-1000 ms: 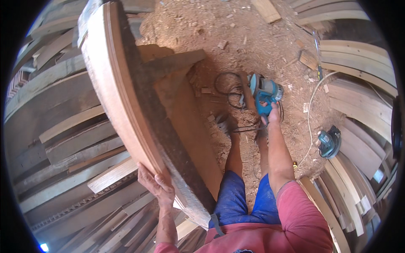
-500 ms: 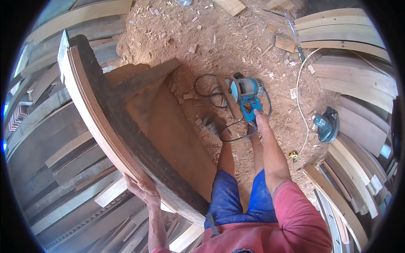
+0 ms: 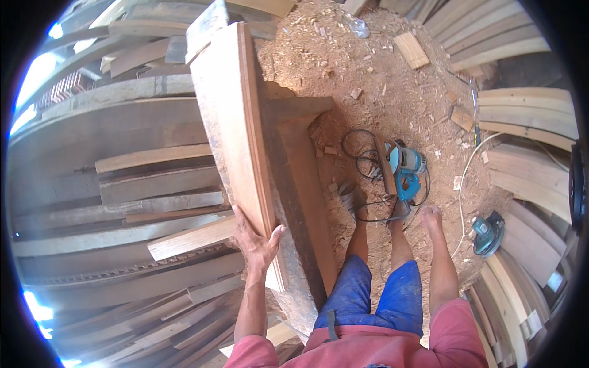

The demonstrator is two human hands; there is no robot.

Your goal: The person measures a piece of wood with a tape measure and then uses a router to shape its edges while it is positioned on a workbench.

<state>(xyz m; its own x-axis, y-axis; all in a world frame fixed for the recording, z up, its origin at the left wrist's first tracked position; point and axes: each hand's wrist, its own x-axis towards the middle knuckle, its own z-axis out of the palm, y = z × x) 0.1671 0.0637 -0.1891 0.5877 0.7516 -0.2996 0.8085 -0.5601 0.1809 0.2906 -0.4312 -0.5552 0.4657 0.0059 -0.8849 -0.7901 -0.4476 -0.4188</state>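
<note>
Long pale wooden plank w/ lined R edge [image 3: 236, 132] is on person's L, alongside a dark rough timber piece [image 3: 287, 199]; L hand [image 3: 254, 242] lies on its near part, thumb spread wide from fingers, can't tell how firm the grip is. R hand [image 3: 431, 216], fingers curled, contents can't be told, is just beside but apart from blue-and-silver handled power tool [image 3: 407, 162] on sawdust-strewn floor [image 3: 380, 80]. Further R: dark teal power tool [image 3: 486, 234] nr stacked light-brown boards [image 3: 531, 168].

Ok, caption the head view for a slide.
Left hand on a pale wooden board, right hand near a blue power tool on sawdust-strewn ground.
</note>
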